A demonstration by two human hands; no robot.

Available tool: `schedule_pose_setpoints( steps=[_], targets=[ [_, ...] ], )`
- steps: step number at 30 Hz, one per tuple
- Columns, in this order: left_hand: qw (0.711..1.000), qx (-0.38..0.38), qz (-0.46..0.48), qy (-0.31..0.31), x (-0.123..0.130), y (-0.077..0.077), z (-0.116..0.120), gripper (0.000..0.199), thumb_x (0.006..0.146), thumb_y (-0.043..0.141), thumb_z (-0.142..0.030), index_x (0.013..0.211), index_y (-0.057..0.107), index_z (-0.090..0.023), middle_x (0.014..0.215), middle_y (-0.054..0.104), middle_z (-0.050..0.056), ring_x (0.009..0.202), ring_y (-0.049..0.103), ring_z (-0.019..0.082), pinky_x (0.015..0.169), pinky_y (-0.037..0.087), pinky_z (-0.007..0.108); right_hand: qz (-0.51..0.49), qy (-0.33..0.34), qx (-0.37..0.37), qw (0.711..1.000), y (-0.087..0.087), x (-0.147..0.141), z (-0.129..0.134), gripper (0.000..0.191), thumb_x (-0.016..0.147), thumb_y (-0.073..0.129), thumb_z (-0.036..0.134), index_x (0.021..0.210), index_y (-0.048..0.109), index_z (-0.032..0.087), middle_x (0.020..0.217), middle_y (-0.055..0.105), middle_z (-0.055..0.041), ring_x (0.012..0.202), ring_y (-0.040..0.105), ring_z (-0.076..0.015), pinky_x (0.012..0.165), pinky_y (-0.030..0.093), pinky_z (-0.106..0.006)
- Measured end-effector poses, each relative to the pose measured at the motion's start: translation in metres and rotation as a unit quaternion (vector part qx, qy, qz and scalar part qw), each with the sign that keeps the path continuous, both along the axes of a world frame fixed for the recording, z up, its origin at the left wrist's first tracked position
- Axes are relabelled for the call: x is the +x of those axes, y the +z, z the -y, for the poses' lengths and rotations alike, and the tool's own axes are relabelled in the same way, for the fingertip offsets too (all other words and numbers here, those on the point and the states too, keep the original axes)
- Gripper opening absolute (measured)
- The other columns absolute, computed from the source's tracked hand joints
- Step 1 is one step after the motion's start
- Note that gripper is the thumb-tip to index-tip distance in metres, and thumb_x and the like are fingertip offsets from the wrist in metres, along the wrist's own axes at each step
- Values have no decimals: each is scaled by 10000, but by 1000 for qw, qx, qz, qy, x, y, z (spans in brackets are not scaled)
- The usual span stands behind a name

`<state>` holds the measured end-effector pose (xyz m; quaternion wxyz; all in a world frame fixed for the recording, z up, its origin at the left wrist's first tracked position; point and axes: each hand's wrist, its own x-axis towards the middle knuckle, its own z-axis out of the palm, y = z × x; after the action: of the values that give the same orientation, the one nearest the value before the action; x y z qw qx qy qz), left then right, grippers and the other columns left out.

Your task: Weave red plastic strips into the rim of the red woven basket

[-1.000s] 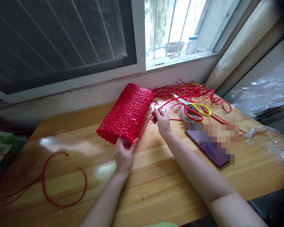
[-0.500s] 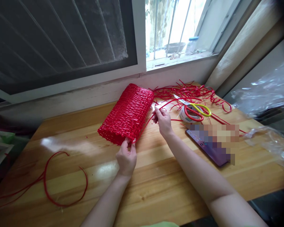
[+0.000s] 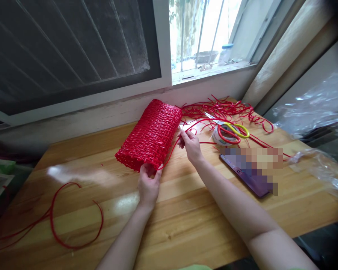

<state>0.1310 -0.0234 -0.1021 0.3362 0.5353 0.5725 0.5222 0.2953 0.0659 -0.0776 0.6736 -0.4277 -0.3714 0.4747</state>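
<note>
A red woven basket lies on its side on the wooden table, its open end turned toward me. My left hand grips the rim at the near right corner, thumb outside and fingers partly hidden in the opening. From that corner a thin red strip curves up to my right hand, which pinches it just right of the basket. Beyond the right hand the strip arcs toward the scissors, whose handles are red and yellow and which rest on a roll of tape.
A heap of red strips lies along the wall at the back. Right of my forearm is a phone, partly blurred out. Looped red strips lie at the left. Clear plastic wrap covers the table's right edge.
The left thumb and fingers have shifted and spread a little on the basket rim. My right hand has moved slightly left, and the strip between the hands now bows more loosely.
</note>
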Motion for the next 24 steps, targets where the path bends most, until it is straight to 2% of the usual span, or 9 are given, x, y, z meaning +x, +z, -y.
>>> schedule_pose_setpoints(
  steps=[4, 6, 11, 14, 20, 24],
  targets=[
    [999, -17, -27, 4, -2, 3, -2, 306, 675, 670, -404, 795, 550, -149, 709, 642, 22, 649, 606, 143, 627, 474, 244, -2, 3, 1, 1000, 0, 0, 0, 359, 715, 599, 497, 644, 556, 147, 441, 520, 28, 360, 429, -50, 358, 304, -160],
    [998, -15, -61, 22, -4, 2, -2, 300, 684, 652, -430, 744, 567, -148, 654, 616, 11, 605, 574, 133, 602, 454, 236, -3, 2, -1, 1000, 0, 0, 0, 363, 715, 596, 500, 652, 553, 145, 443, 520, 29, 362, 432, -50, 360, 306, -160],
    [992, 0, -120, 25, -7, -4, 2, 281, 729, 610, -420, 829, 612, -157, 770, 656, 56, 691, 605, 167, 662, 470, 266, 6, 3, -6, 1000, -1, 1, -1, 377, 711, 590, 512, 654, 547, 142, 442, 514, 30, 364, 427, -50, 362, 304, -162],
    [992, -10, -124, 20, -6, -5, 4, 275, 745, 601, -395, 893, 623, -164, 847, 676, 78, 766, 625, 188, 714, 475, 287, 23, 15, -3, 1000, -3, 0, 1, 378, 723, 579, 511, 654, 547, 141, 441, 499, 34, 370, 425, -50, 368, 308, -165],
    [998, -16, -64, 24, -3, -4, 4, 260, 734, 615, -387, 849, 637, -155, 797, 681, 66, 743, 623, 177, 731, 472, 277, 74, 104, 10, 992, -4, -2, 4, 363, 753, 554, 497, 704, 555, 138, 539, 529, 21, 427, 451, -53, 402, 333, -179],
    [1000, -12, -25, 15, 0, -1, 2, 253, 714, 638, -356, 856, 633, -147, 813, 678, 65, 746, 624, 171, 743, 478, 280, 87, 202, 6, 976, 0, 0, 7, 346, 759, 545, 474, 814, 557, 133, 545, 519, 33, 427, 420, -52, 403, 302, -184]
  ],
)
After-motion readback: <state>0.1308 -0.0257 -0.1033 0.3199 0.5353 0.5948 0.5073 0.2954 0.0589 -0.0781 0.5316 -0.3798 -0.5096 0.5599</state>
